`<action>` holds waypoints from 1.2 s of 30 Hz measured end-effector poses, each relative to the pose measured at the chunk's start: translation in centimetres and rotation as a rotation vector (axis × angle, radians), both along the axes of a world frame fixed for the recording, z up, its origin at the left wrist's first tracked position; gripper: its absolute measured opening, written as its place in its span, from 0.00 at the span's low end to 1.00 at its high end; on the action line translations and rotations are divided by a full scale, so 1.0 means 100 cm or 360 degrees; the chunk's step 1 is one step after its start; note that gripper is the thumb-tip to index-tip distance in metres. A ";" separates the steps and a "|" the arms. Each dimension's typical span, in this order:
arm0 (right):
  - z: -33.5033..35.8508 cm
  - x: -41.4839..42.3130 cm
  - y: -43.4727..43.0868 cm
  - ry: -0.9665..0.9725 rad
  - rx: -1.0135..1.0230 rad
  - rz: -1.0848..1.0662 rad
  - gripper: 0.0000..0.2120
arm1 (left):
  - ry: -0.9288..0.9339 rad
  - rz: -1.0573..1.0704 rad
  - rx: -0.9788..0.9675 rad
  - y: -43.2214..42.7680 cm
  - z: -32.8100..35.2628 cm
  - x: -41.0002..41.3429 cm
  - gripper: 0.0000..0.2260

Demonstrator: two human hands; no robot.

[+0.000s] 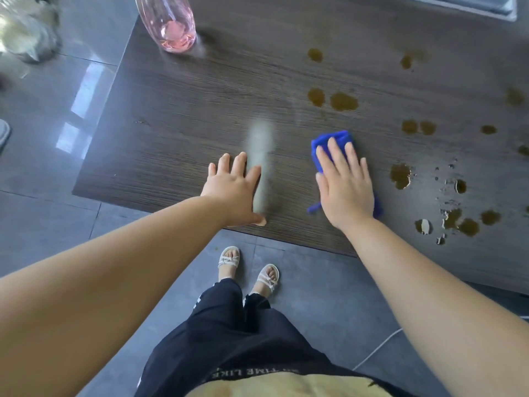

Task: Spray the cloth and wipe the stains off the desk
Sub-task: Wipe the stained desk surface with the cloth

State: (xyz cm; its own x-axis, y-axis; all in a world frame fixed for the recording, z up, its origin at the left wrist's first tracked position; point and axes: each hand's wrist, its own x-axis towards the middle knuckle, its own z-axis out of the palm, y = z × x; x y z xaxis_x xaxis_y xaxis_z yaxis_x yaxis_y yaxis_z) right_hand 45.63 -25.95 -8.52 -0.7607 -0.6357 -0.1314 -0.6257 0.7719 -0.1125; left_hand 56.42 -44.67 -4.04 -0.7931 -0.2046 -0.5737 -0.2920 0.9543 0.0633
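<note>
The blue cloth (333, 140) lies folded on the dark wood desk (177, 116), not far in from its front edge. The right hand (346, 187) presses flat on top of it: its fingers (333, 150) are straight and slightly apart, covering most of the cloth, so only the far end and a small corner by the wrist show.

Left of the cloth, the left hand (232, 190) rests palm-down on the bare wood and holds nothing. Its fingers (239, 164) are straight and fanned out, the thumb pointing toward the desk's front edge. Between this hand and the cloth runs a pale grey streak (259, 156) on the surface, touching the side of the hand — whether it is wet or only glare, I cannot tell.

Brown stains (343, 101) dot the desk beyond the cloth and off to its right, some round, some broken up with pale gaps inside them.

Far beyond the cloth to the left, at the desk's back corner, stands a clear pink bottle (171, 27) — its top is cut off by the frame.
</note>
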 end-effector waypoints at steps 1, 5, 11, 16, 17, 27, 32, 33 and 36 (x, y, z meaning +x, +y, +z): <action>-0.002 -0.003 -0.018 -0.0002 -0.0002 -0.0208 0.24 | 0.0008 -0.0002 0.0009 0.000 0.000 0.000 0.47; -0.004 0.018 -0.077 -0.0038 -0.0053 -0.0218 0.25 | 0.0082 0.0090 0.0151 -0.006 0.003 -0.001 0.40; -0.004 0.045 -0.003 0.0037 -0.0026 0.0755 0.23 | 0.0300 0.0463 0.0566 -0.049 0.013 -0.013 0.20; -0.005 0.008 -0.012 0.0037 -0.0026 -0.0100 0.24 | 0.0381 0.0442 0.0477 -0.054 0.010 -0.026 0.20; -0.007 0.010 -0.033 0.0051 -0.0056 -0.0336 0.24 | 0.0393 0.0475 0.0465 -0.055 0.010 -0.028 0.20; -0.010 0.044 0.002 0.0128 -0.0050 0.0673 0.23 | 0.0257 0.0143 0.0352 -0.058 0.009 -0.069 0.26; -0.011 0.013 -0.051 0.0148 -0.0072 -0.0434 0.26 | 0.0195 -0.0048 0.0200 -0.056 0.009 -0.066 0.31; -0.012 0.015 -0.073 0.0137 -0.0087 -0.0562 0.28 | 0.0182 -0.0092 0.0171 -0.056 0.007 -0.062 0.32; -0.011 0.031 -0.097 0.0134 -0.0114 -0.0314 0.27 | 0.0174 -0.0202 0.0101 -0.059 0.003 -0.056 0.34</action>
